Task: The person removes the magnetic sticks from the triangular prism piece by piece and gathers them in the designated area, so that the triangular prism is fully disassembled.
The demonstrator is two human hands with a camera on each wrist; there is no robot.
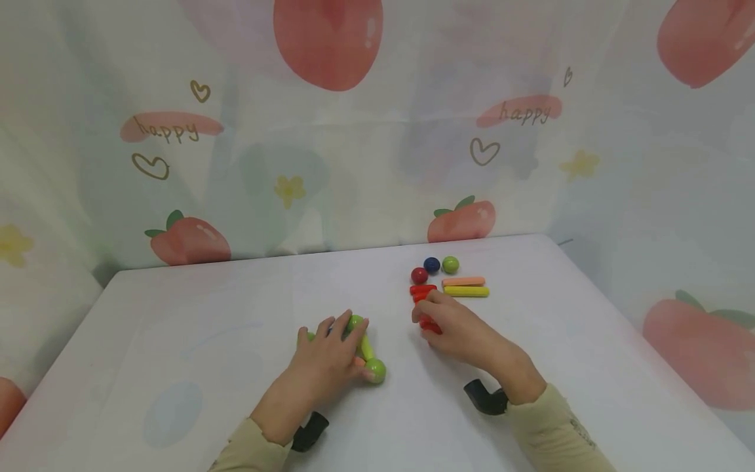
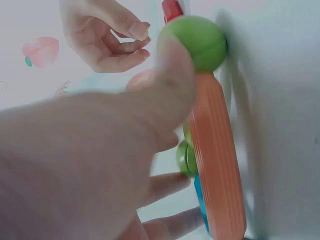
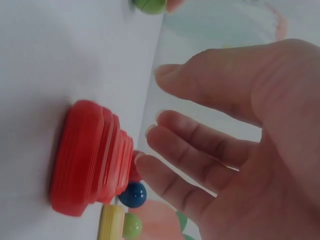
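My left hand spreads over a small frame of magnetic-looking rods and balls lying on the table, and holds it with thumb and fingers. The thumb presses on a green ball at the near right corner. An orange rod runs from that ball, and a yellow-green rod leads to a far green ball. Fingers cover much of the rest. My right hand hovers beside several red rods lying side by side; its thumb and fingers are apart, with nothing between them.
Behind the red rods sit a red ball, a blue ball and a green ball. An orange rod and a yellow rod lie to their right. A patterned curtain hangs behind the white table.
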